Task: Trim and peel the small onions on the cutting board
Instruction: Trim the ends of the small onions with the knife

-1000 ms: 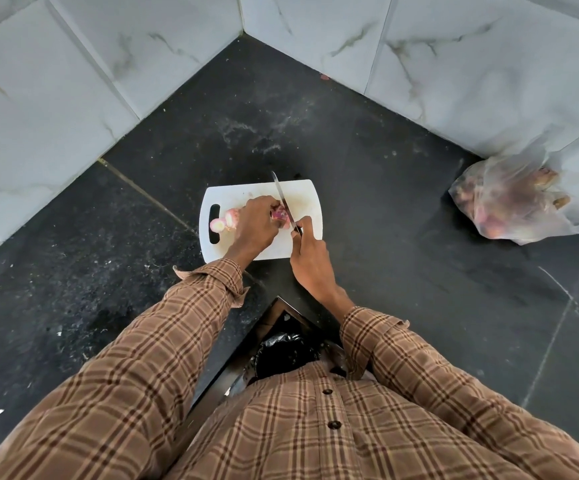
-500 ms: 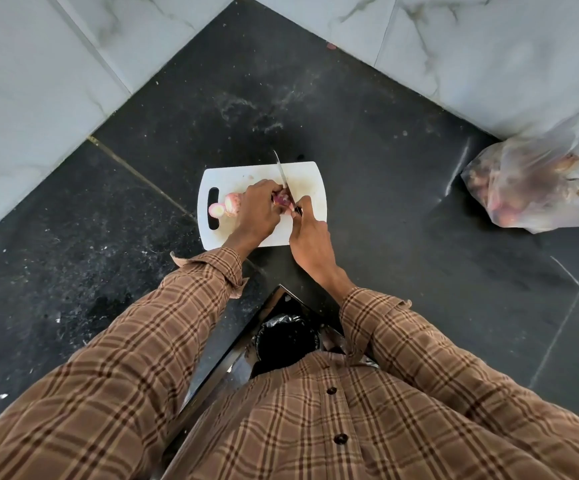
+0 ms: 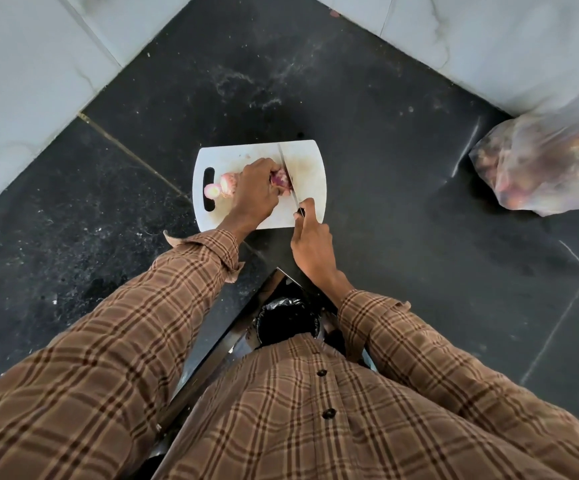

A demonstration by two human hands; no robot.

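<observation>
While left hand (image 3: 254, 195) holds onion (image 3: 281, 177), right hand (image 3: 310, 240) grips knife (image 3: 288, 174).

The single head-worn camera looks steeply down from above the person's chest at the counter (image 3: 402, 188). Its wide-angle lens bends the edges, so depth there is probably unreliable.

My hands crowd the middle of the cutting board (image 3: 310, 174), so only its far right corner lies bare. Peeled onions (image 3: 224, 187) block the left end by the handle slot. Dark desk (image 3: 385, 188) lies open to the right until the plastic bag (image 3: 544, 171) against the far-right wall.
</observation>
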